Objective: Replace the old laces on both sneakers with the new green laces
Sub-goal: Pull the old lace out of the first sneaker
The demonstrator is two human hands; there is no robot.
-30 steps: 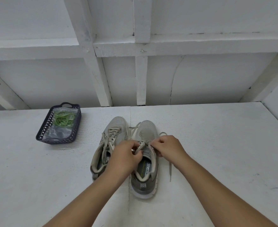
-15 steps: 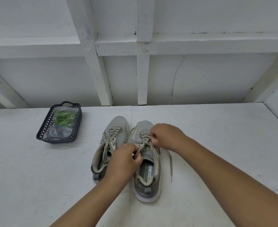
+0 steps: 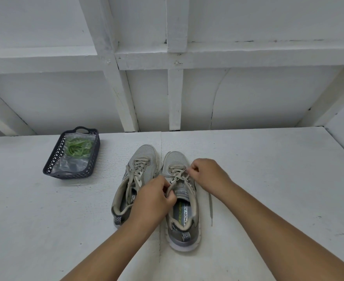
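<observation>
**Now both hands work the old lace on the right-hand sneaker**

Across the lower two thirds of the frame runs the white table point(image 3: 268, 169), with a white framed wall above it. Compared with half a second ago the scene has hardly changed; the view sits almost the same, and the shoes and basket lie where they were.

Below centre the two grey sneakers stand side by side, toes pointing to the top of the frame. The left sneaker point(image 3: 144, 159) is partly covered by the left forearm and keeps its old lace fully threaded. The right sneaker point(image 3: 184, 218) shows its insole and grey heel.

The left hand point(image 3: 153, 199) sits over the gap between the shoes, fingers curled, pinching the old lace point(image 3: 177, 175) at the tongue of the right sneaker, much as it did before. The right hand point(image 3: 209, 175) has slid slightly right and down from its earlier spot; its fingers are curled and pinch the same lace near the upper eyelets. One loose lace end point(image 3: 211, 209) trails on the table just right of that shoe.

At left of centre the dark basket point(image 3: 51, 165) holds a clear plastic bag point(image 3: 69, 163) with the green laces point(image 3: 78, 148) bundled inside, well apart from the shoes.
</observation>
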